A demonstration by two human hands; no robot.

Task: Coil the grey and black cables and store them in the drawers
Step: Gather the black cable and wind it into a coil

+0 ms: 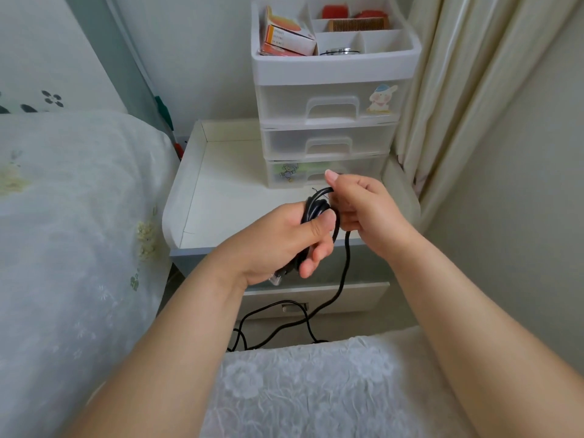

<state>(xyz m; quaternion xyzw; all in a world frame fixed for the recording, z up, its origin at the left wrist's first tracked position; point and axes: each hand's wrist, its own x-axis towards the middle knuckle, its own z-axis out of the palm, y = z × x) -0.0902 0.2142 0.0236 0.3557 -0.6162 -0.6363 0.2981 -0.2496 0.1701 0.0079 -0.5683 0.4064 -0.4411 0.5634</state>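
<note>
A black cable (345,273) is partly wound into a small bundle that my left hand (284,238) grips in front of the bedside table, thumb over the loops. A clear plug end sticks out below that hand. My right hand (363,207) pinches a loop of the same cable just right of the bundle. The loose rest of the cable hangs down and trails in curves across the floor by the table's lower drawer. A translucent plastic drawer unit (328,137) with three shut drawers stands on the table behind my hands. No grey cable is visible.
The white bedside table (218,197) has raised edges. The organiser tray (335,63) on top of the drawer unit holds boxes, a comb and small items. A bed with white bedding (72,222) lies to the left, a curtain (448,90) hangs right.
</note>
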